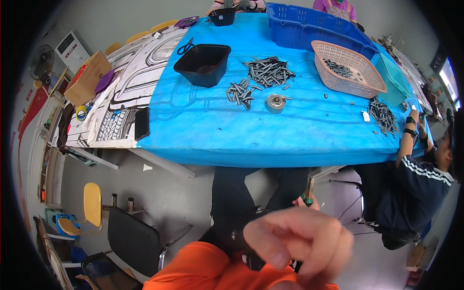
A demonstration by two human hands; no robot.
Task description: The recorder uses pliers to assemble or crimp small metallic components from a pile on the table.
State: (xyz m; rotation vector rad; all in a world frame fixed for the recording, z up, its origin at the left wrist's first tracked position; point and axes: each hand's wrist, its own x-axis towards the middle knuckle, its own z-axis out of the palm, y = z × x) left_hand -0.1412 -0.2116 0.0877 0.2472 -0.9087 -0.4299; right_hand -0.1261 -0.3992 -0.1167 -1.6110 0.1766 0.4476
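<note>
Below blue table (203, 130), grey floor (166, 193) was seen; atop it — two black tubs (203, 72), three grey-piece piles (269, 71); before it — nearer hand (304, 237) was curled, green-handled tool (307, 198) was gripped by farther hand (315, 205).

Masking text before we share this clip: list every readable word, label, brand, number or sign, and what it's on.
Nothing clearly legible to quote.
Small black tub at the table's far side: pale label, too small to read.
White floor-standing unit by the fan: dark red label, too small.
Left wall: red markings, too blurred.
White table covering: black line drawings, no letters I can make out.
</note>
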